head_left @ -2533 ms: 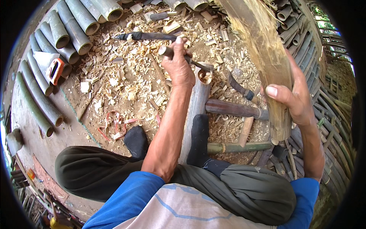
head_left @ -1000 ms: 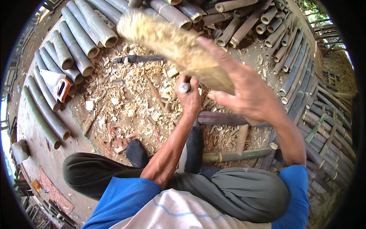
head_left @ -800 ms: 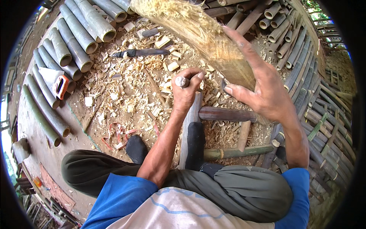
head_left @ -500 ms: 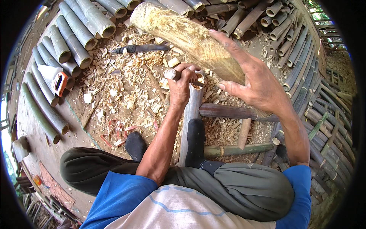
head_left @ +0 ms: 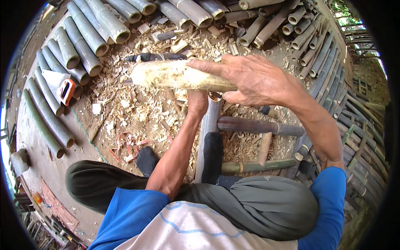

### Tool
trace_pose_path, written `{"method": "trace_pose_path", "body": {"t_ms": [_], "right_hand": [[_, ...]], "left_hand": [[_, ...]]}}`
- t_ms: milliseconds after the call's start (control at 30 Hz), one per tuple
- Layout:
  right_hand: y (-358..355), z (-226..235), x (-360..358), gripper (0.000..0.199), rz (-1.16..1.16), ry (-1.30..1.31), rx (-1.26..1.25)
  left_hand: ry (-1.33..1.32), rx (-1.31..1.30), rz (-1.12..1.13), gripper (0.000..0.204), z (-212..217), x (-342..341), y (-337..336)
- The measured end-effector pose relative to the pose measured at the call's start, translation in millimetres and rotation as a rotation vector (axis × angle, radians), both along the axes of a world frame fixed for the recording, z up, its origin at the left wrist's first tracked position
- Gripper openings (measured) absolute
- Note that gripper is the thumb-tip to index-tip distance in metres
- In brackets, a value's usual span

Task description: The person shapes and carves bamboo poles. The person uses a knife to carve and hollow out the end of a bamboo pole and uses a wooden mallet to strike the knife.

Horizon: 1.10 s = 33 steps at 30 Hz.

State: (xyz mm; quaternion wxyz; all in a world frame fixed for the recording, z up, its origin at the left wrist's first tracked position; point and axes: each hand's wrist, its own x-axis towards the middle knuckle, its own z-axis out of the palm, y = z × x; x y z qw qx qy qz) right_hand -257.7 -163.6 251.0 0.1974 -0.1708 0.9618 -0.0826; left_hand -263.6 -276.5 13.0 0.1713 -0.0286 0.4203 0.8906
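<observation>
My right hand grips a thick pale wooden mallet with a frayed, fibrous surface, its fingers stretched along the top and the thumb below. Under the mallet, my left hand is mostly covered; the earlier frame shows it closed round a chisel with a round wooden handle. That chisel is hidden now. Beside my left hand is the open end of a grey bamboo pole, part of a frame with a dark crossbar and a greenish crossbar. My black-socked foot rests on the pole.
Wood chips and shavings cover the floor. Beyond the mallet lies a dark-handled knife. A handsaw with an orange-and-black handle rests on bamboo lengths at left. More bamboo pieces are stacked far right and along the right side.
My right hand has swung the mallet left and toward me, from beyond my left hand to over it. The mallet now hides the chisel and the fingers of my left hand.
</observation>
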Motion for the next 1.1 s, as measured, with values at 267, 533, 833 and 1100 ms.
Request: {"method": "trace_pose_path", "body": {"t_ms": [267,533,833,1100], "right_hand": [[-12.2,8.2,24.0,0.092,-0.161,0.103,-0.306],[3.1,32.0,39.3,0.098,-0.320,0.199,-0.431],[13.8,0.1,65.8,0.100,-0.568,-0.048,-0.213],[13.2,12.4,61.1,0.099,-0.514,0.203,-0.545]], "left_hand": [[0.112,-0.197,-0.209,0.038,7.3,5.7,-8.6],[0.213,-0.502,-0.675,0.029,49.8,-9.0,0.4],[-0.169,-0.556,-0.341,0.027,24.2,-26.7,27.6],[-0.085,-0.286,-0.040,0.015,31.8,-3.2,33.1]]}}
